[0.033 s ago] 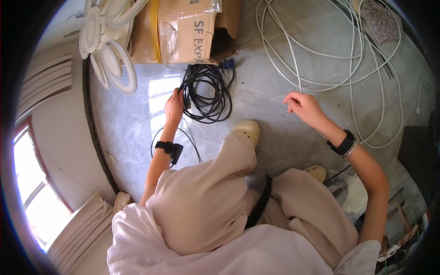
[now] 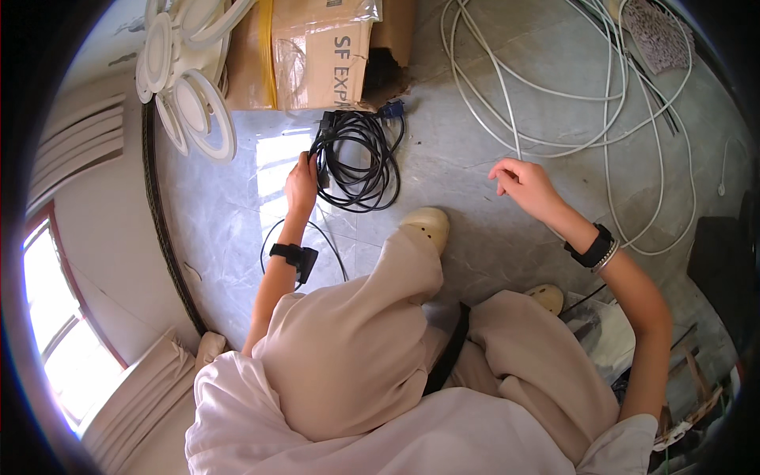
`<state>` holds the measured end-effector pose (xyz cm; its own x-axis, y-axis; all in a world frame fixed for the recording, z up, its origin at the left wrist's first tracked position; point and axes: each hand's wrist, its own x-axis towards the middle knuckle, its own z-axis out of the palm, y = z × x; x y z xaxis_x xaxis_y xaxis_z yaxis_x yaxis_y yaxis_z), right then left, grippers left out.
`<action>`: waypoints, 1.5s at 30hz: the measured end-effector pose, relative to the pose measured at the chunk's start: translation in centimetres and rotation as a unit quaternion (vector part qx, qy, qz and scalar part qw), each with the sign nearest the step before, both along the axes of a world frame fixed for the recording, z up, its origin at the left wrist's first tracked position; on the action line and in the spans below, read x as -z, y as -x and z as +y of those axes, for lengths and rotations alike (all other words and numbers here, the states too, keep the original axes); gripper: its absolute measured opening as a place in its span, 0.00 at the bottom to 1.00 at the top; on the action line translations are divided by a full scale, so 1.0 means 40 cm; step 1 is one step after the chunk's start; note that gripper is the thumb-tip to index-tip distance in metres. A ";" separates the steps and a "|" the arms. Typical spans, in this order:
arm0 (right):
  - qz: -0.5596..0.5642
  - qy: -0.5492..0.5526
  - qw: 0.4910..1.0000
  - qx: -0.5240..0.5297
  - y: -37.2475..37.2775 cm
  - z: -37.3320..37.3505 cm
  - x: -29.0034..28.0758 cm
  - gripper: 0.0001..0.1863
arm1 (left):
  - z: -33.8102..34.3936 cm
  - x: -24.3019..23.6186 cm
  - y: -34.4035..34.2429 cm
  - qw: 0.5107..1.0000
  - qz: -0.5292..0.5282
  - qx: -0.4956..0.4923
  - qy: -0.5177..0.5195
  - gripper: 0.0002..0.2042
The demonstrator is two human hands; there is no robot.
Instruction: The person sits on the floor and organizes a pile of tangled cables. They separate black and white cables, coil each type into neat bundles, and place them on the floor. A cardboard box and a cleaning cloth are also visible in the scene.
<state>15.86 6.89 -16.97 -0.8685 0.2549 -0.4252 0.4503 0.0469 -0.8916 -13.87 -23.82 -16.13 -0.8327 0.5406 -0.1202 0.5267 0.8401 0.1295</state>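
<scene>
My left hand point(image 2: 302, 180) grips the left side of a coiled black cable point(image 2: 366, 174) lying on the grey tiled floor point(image 2: 419, 174), with a blue plug point(image 2: 393, 110) at its top right. My right hand point(image 2: 518, 182) is raised over the floor to the right, fingers loosely bent and apart, with nothing visible in them. It is near loose white cables point(image 2: 514, 119) spread over the upper right.
A taped cardboard box point(image 2: 317, 63) sits beyond the coil, beside a white ringed light fixture point(image 2: 198, 111). A fluffy mat point(image 2: 657, 36) lies at upper right, a dark object point(image 2: 716, 261) at right. A window point(image 2: 67, 332) and wall are left. My legs and shoes point(image 2: 425, 223) are below.
</scene>
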 end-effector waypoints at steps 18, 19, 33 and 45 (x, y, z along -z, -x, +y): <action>-0.026 -0.068 0.997 -0.007 -0.052 0.022 0.014 0.07 | 0.057 0.034 0.008 0.993 0.113 0.012 0.033 0.24; -0.021 -0.076 0.997 -0.006 -0.051 0.022 0.014 0.07 | 0.063 0.035 0.016 0.994 0.106 0.002 0.029 0.25; -0.012 -0.089 0.996 -0.017 -0.055 0.016 0.044 0.06 | 0.085 0.001 -0.020 0.982 0.077 0.070 0.158 0.22; -0.026 -0.111 0.993 -0.026 -0.047 0.011 0.044 0.07 | 0.047 0.024 -0.049 0.993 -0.116 0.021 -0.030 0.18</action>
<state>17.73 7.34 -18.72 -0.8611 0.3030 -0.4084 0.4875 0.2637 -0.8323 -11.91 -21.96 -17.07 -0.7631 0.5861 -0.2724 0.5110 0.8052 0.3010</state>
